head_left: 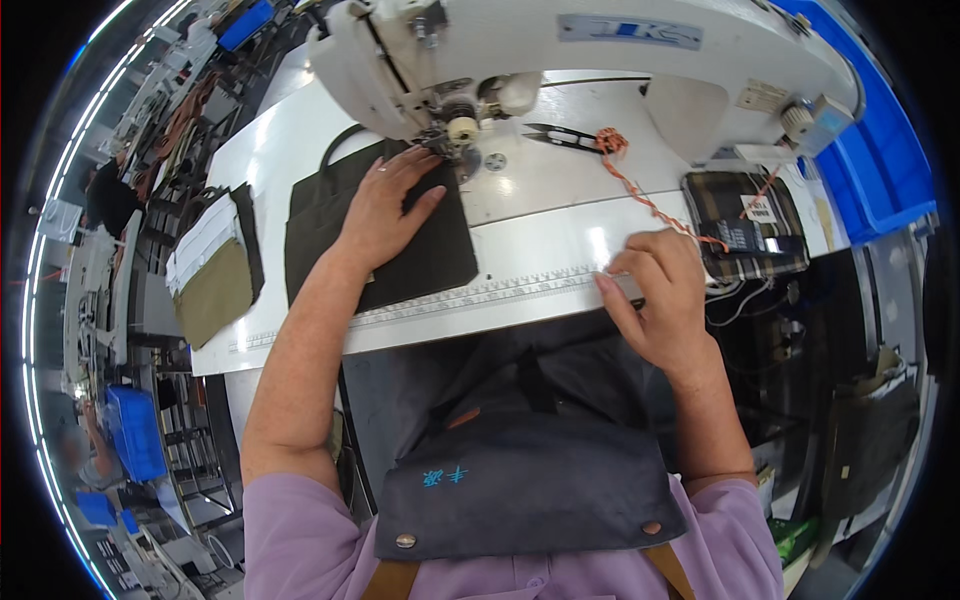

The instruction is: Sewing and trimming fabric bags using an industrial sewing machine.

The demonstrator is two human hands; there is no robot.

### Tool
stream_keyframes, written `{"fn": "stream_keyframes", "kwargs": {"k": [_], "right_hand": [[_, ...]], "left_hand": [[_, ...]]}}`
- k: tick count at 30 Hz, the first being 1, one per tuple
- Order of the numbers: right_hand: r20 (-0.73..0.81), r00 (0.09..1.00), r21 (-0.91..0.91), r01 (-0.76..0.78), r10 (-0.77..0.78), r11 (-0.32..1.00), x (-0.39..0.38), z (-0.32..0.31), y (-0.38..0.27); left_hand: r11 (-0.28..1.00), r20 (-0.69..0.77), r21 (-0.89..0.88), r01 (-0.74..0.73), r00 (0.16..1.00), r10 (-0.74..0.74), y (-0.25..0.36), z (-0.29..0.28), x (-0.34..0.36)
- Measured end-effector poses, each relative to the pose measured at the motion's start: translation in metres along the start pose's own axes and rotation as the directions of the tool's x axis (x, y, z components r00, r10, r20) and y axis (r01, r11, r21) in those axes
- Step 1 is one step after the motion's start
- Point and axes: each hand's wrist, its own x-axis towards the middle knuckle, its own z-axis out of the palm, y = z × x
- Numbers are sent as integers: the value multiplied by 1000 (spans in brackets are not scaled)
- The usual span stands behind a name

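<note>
Okay, left hand (395, 205) lies palm-down on a dark fabric panel (430, 265), fingers close together, thumb splayed out, pressing rather than gripping. Panel sits left of centre on the white table (560, 232), far edge by the presser foot, dark loop (328, 155) at its far left. Right hand (660, 290) is half curled above the near table edge, thumb tip close to the index; can't tell if anything is pinched.

In the way: sewing machine (640, 45) overhangs the far side, its head right above the left fingertips. Black snips (565, 138) lie right of the needle area, orange cord (632, 190) trailing from them toward a plaid fabric item (715, 195). Ruler strip (500, 288) along the near edge. Olive, white and dark cloth pieces (215, 290) stacked at left.

Containers: blue bin (880, 160) far right, another blue crate (135, 430) off left; contents unclear in both.
</note>
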Motion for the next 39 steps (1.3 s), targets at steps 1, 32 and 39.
{"fn": "stream_keyframes", "kwargs": {"k": [1, 32, 39], "right_hand": [[116, 993, 13, 0, -2, 1000, 12, 6, -3], [244, 969, -267, 101, -34, 958, 93, 94, 50], [271, 961, -58, 71, -53, 996, 90, 96, 41]], "left_hand": [[1000, -7, 11, 14, 1000, -14, 1, -1, -2], [997, 179, -38, -73, 981, 79, 68, -36, -56], [987, 86, -144, 66, 995, -54, 62, -32, -52]]}}
